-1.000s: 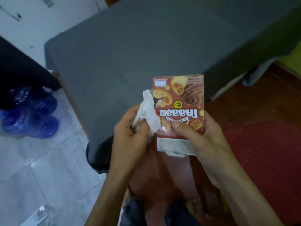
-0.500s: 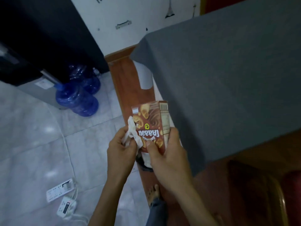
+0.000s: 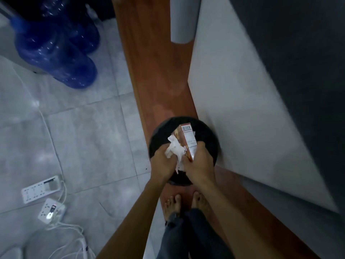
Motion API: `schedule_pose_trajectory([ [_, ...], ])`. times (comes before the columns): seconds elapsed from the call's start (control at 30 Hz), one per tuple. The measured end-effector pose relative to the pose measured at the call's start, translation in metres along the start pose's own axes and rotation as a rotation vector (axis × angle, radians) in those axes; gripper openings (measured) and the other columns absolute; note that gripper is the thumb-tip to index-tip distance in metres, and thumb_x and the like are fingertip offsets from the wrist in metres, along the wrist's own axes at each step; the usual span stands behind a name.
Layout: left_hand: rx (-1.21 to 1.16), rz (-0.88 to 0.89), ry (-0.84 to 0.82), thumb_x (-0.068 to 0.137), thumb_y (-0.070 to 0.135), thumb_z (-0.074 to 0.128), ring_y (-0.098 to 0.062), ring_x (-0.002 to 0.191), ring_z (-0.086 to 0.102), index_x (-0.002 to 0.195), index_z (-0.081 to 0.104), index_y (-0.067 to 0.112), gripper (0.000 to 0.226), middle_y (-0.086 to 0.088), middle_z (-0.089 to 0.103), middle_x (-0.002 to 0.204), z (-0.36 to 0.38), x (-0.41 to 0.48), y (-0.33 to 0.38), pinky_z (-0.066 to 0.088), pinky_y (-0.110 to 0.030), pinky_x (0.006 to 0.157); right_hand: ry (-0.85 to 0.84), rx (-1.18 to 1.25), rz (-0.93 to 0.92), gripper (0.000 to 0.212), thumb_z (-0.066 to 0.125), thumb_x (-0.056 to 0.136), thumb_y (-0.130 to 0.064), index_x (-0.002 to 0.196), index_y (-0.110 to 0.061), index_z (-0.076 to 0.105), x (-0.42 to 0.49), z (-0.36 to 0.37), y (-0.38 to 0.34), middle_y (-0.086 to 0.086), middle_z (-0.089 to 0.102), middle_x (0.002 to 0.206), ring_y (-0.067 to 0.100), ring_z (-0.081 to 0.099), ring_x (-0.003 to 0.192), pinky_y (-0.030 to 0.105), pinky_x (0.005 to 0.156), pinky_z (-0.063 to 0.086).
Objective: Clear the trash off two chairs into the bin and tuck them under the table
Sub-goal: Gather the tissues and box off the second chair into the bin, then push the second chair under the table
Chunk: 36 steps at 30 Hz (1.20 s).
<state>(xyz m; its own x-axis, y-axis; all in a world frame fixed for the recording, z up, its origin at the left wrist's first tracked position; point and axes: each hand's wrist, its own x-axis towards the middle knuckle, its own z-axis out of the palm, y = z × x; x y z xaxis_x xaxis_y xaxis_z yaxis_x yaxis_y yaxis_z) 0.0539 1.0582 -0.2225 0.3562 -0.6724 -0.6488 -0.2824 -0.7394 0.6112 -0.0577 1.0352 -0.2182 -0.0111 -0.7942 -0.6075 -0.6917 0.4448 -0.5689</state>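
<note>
I see brown snack box [image 3: 188, 142] tilted, barcode side up, beside crumpled white tissue [image 3: 174, 149], both above round black bin [image 3: 209, 135].

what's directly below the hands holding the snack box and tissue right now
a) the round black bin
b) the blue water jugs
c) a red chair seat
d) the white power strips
a: the left hand with the crumpled white tissue and the right hand with the brown cardboard snack box are both over the round black bin; the jugs and power strips lie off to the left.
</note>
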Motion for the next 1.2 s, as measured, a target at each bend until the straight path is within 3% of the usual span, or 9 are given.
schedule_pose_trajectory([
  [0.17,0.157,-0.076,-0.162,0.093,0.018,0.060,-0.032,0.136,0.047,0.153,0.033,0.022,0.067,-0.010,0.048,0.151,0.023,0.055,-0.039,0.037,-0.034,0.110,-0.141,-0.031,0.027,0.059,0.074,0.090,-0.022,0.143,-0.015,0.048,0.045,0.031,0.040,0.007,0.062,0.137,0.028,0.060,0.124,0.029,0.096,0.047],
  [0.27,0.183,-0.016,-0.157,0.090,0.016,0.062,-0.030,0.132,0.052,0.149,0.042,0.020,0.063,-0.007,0.055,0.145,0.013,0.054,-0.035,0.040,-0.030,0.106,-0.138,-0.015,0.040,0.053,0.066,0.094,-0.010,0.144,-0.011,0.049,0.035,0.025,0.041,0.009,0.063,0.136,0.027,0.059,0.124,0.026,0.100,0.045],
  [0.37,0.180,0.034,-0.164,0.092,0.010,0.060,-0.025,0.128,0.055,0.144,0.050,0.016,0.053,-0.006,0.059,0.141,-0.009,0.028,-0.004,0.035,-0.017,0.092,-0.092,0.039,0.014,0.057,0.061,0.093,-0.001,0.147,-0.017,0.050,0.010,0.005,0.021,0.005,0.065,0.135,0.022,0.060,0.124,0.032,0.108,0.047],
  [0.47,0.184,0.094,-0.160,0.093,0.012,0.059,-0.024,0.132,0.053,0.146,0.048,0.015,0.054,-0.006,0.054,0.147,-0.041,-0.013,0.038,0.036,-0.020,0.100,-0.061,0.064,-0.008,0.061,0.060,0.092,-0.002,0.149,-0.020,0.048,-0.033,-0.026,-0.018,0.002,0.062,0.140,0.021,0.058,0.128,0.035,0.113,0.045],
  [0.57,0.187,0.162,-0.156,0.092,0.012,0.061,-0.022,0.131,0.055,0.145,0.050,0.017,0.054,-0.005,0.056,0.145,-0.082,-0.066,0.095,0.038,-0.020,0.101,-0.038,0.004,-0.099,0.062,0.058,0.090,-0.006,0.149,-0.022,0.047,-0.086,-0.070,-0.065,0.003,0.055,0.149,0.024,0.052,0.137,0.044,0.115,0.043],
  [0.73,0.159,0.297,-0.110,0.093,0.012,0.060,-0.016,0.123,0.059,0.139,0.057,0.017,0.047,0.000,0.063,0.134,-0.143,-0.171,0.196,0.039,-0.016,0.092,-0.037,-0.170,-0.209,0.069,0.066,0.091,-0.010,0.154,-0.014,0.040,-0.174,-0.164,-0.137,0.007,0.038,0.161,0.025,0.037,0.148,0.040,0.121,0.033],
  [0.87,0.294,0.499,-0.096,0.090,0.010,0.059,-0.016,0.121,0.061,0.136,0.058,0.020,0.047,0.000,0.065,0.133,-0.165,-0.231,0.264,0.045,-0.022,0.096,0.097,-0.176,-0.276,0.049,0.057,0.094,-0.009,0.143,-0.005,0.049,-0.227,-0.246,-0.171,0.013,0.052,0.147,0.030,0.050,0.135,0.039,0.111,0.043],
  [1.03,0.533,0.738,-0.134,0.090,0.014,0.061,-0.023,0.124,0.060,0.138,0.058,0.016,0.049,-0.007,0.064,0.136,-0.144,-0.292,0.352,0.043,-0.028,0.103,0.219,-0.195,-0.254,0.051,0.056,0.099,-0.014,0.147,-0.004,0.045,-0.275,-0.347,-0.170,0.017,0.048,0.153,0.034,0.045,0.141,0.039,0.114,0.038],
  [1.2,0.644,0.957,-0.186,0.090,0.017,0.062,-0.024,0.132,0.055,0.139,0.057,0.019,0.050,-0.010,0.061,0.140,-0.080,-0.364,0.438,0.039,-0.029,0.108,0.386,-0.169,-0.168,0.051,0.058,0.093,-0.021,0.143,-0.011,0.051,-0.319,-0.450,-0.132,0.019,0.059,0.143,0.038,0.056,0.132,0.044,0.108,0.048],
])
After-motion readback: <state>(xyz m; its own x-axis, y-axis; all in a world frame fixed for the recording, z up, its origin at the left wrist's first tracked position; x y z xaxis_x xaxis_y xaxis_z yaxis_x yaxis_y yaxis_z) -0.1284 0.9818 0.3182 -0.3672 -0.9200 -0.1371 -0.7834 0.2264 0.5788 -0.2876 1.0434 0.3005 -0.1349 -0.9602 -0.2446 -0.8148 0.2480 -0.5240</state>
